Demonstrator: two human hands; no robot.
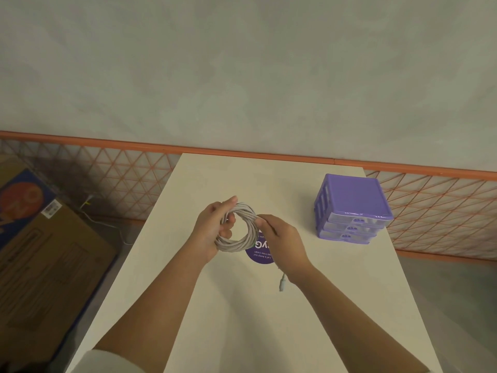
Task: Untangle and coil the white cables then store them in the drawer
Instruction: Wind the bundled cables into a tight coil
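Above the bench (242, 305), near its middle, the cable (238, 227) sits as a tight ring held between both hands; the left hand (212, 232) has its grip closed round the ring's left side, fingers through the hole; the right hand (282, 240) pinches the right side, a narrow grip on the strands; a plug (282, 285) dangles below the right wrist, so the tail is not yet wound in. Likely trouble: if either grip eases, the stiff loops could spring apart and tangle; the loose tail may snag. The drawers (349, 219) stand well apart to the right, all seemingly closed, contents unseen; a sticker (259, 254) is partly covered; whether other cables remain I cannot tell.
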